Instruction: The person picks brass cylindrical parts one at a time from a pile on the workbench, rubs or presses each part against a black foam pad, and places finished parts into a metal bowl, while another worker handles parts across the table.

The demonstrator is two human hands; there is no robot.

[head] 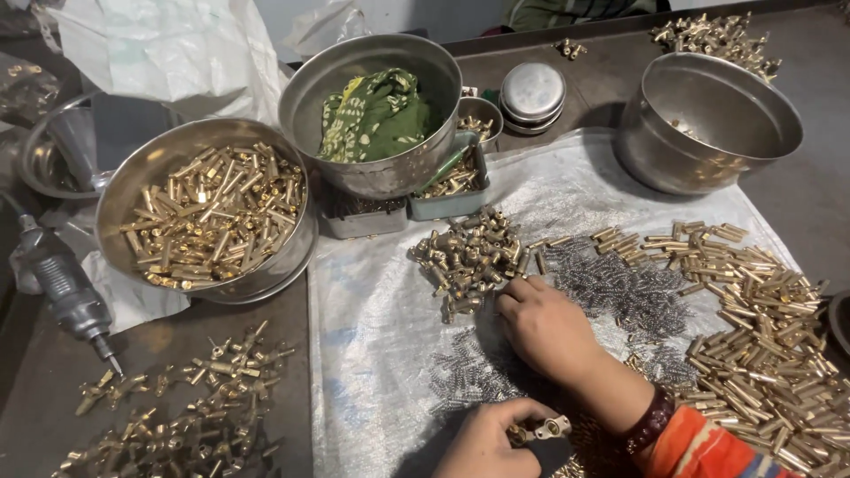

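- My left hand [485, 440] has its grip closed on a small brass fitting [542, 430], low over the plastic sheet [372, 310].
- My right hand [544, 326], fingers curled, picks at the pile of brass pieces [469, 257], beside the steel springs [620, 283].

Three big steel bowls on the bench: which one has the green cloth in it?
The middle bowl, at the back between the other two, holds the green patterned cloth. The left bowl is full of brass parts; the right bowl looks almost empty.
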